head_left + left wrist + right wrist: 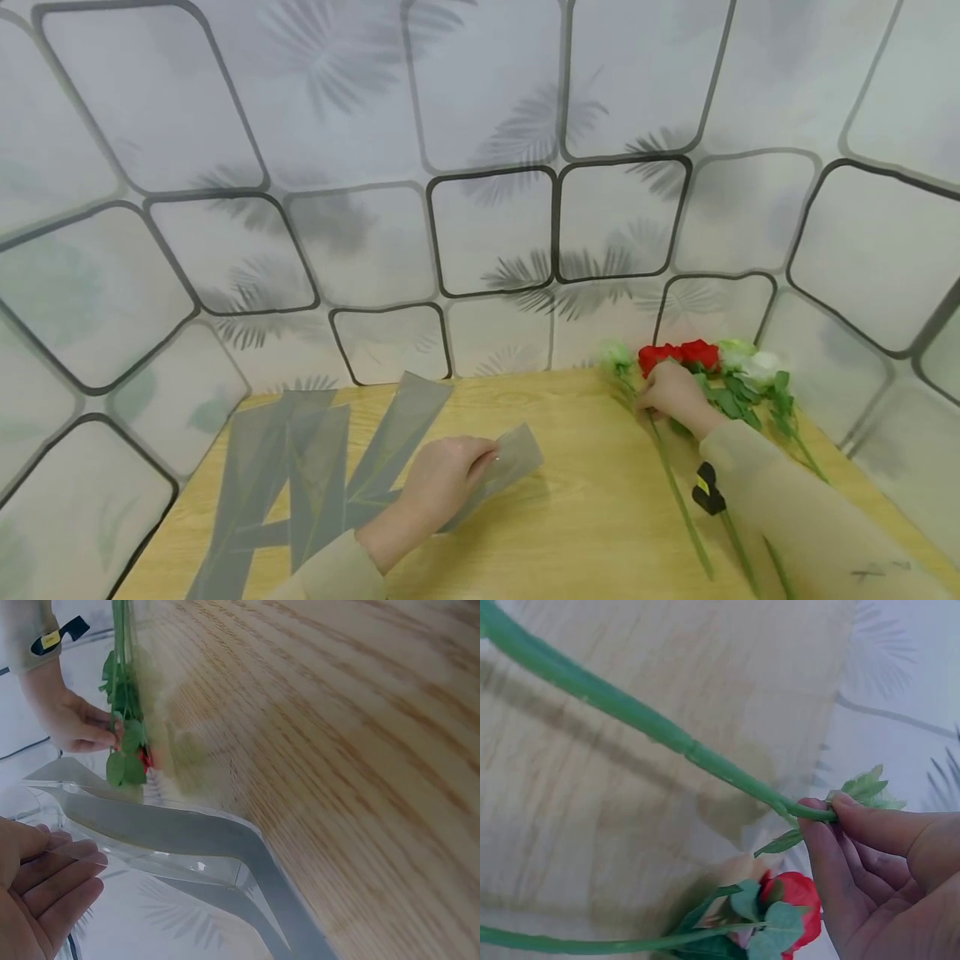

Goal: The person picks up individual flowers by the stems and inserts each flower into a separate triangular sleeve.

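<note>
In the head view my left hand (438, 477) pinches a flat, see-through flower sleeve with grey edging (519, 454) near its end, raised above the table. The left wrist view shows this sleeve (161, 829) bowing away from the fingers, its layers slightly parted. Over at the right, my right hand (677, 400) pinches the green stem (678, 496) of a pale green-white flower (617, 354) just below the bloom. Thumb and forefinger meet on that stem (660, 739) in the right wrist view, and the stem's shadow falls on the wood beneath it.
Several more grey-edged sleeves (251, 450) lie overlapping on the left of the wooden table (585, 533). Red roses (701, 354) and white flowers (761, 367) with leafy stems lie at the back right, partly under my right arm. A patterned wall (495, 233) rises behind the table.
</note>
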Motion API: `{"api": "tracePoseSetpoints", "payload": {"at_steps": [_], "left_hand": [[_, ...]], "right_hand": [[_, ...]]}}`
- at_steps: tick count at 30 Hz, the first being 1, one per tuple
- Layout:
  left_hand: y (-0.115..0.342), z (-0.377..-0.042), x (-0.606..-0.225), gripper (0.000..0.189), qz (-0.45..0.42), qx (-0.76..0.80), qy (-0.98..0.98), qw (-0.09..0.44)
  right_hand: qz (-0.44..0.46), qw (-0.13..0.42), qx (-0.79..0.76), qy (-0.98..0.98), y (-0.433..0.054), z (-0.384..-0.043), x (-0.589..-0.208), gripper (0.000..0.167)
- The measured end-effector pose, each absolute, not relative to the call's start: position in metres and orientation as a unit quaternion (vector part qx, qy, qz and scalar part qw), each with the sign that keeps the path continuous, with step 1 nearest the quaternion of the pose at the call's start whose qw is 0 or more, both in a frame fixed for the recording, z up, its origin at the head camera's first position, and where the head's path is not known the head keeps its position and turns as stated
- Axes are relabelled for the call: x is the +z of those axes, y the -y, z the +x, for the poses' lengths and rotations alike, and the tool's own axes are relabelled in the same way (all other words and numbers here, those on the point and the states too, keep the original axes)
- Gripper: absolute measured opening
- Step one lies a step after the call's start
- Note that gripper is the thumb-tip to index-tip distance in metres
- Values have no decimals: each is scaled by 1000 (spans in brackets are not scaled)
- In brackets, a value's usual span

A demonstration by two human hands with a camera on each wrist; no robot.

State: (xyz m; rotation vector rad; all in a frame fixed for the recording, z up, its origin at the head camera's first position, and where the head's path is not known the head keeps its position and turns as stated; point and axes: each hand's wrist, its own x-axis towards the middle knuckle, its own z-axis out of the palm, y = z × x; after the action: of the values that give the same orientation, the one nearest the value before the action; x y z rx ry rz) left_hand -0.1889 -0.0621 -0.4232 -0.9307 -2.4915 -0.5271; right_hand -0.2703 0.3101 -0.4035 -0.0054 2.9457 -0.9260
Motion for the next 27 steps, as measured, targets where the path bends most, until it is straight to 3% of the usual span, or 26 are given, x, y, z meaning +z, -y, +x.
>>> {"api": "tracePoseSetpoints", "payload": {"at_steps": [18,27], "left_hand": [[60,-190,-424,10,-333,-192,901,199],[59,-190,-425,11,-335,-194,902,193]], "right_hand": [[-15,68,-445,-893,-271,-266,-346,17],[-1,32,-484,-874,-256,-262,-312,34]]}}
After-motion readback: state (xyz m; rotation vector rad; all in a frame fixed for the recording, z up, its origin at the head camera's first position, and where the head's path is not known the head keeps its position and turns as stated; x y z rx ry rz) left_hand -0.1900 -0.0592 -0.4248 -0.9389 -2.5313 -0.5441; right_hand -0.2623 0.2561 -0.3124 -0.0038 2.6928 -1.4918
